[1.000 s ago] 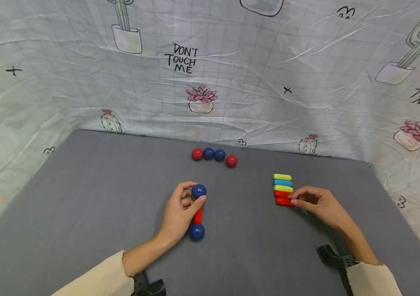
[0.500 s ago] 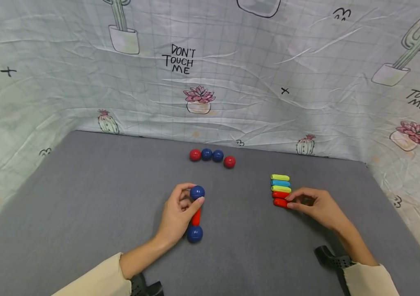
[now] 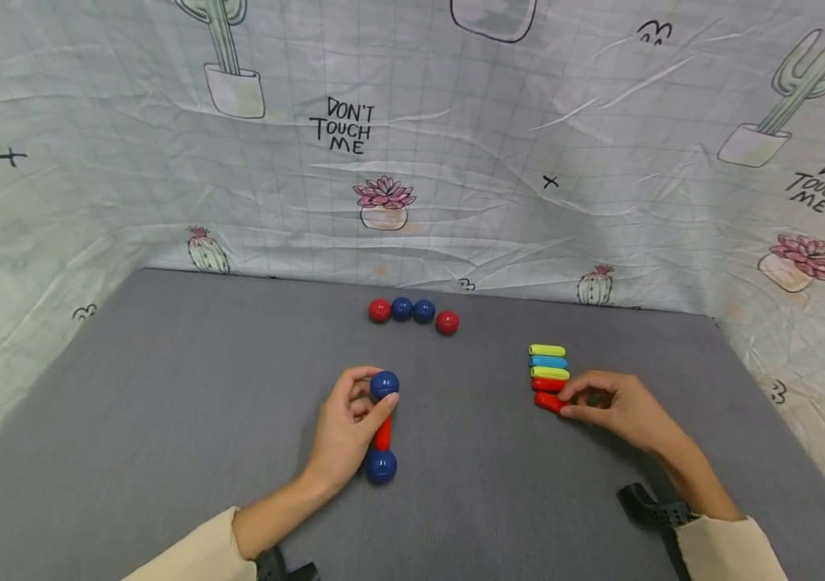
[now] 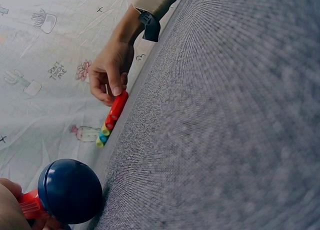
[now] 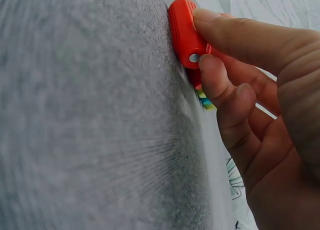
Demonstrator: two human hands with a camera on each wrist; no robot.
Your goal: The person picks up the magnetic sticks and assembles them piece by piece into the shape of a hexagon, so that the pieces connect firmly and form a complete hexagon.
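Observation:
My left hand [image 3: 343, 428] holds a red rod [image 3: 383, 436] with a blue ball [image 3: 381, 466] at its near end and another blue ball [image 3: 385, 385] at its far end. The thumb lies by the far ball, and in the left wrist view the near ball [image 4: 72, 191] fills the lower left corner. Over on the right, my right hand [image 3: 619, 407] pinches one end of a loose red rod [image 3: 547, 401] between thumb and fingers. Seen from the right wrist, this rod [image 5: 182, 30] is ribbed and has a silvery dot in its end face.
Beyond the pinched rod lies a row of rods: red [image 3: 547, 385], yellow [image 3: 550, 373], blue [image 3: 547, 362] and yellow [image 3: 547, 351]. Farther back rest two red balls and two blue balls [image 3: 401, 308]. A printed cloth [image 3: 485, 226] rises behind the grey tabletop [image 3: 224, 363].
The right fingers have turned the pinched red rod slightly, its right end swinging nearer and away from the row. The left hand keeps its grip on the rod with balls. The head view has shifted slightly.

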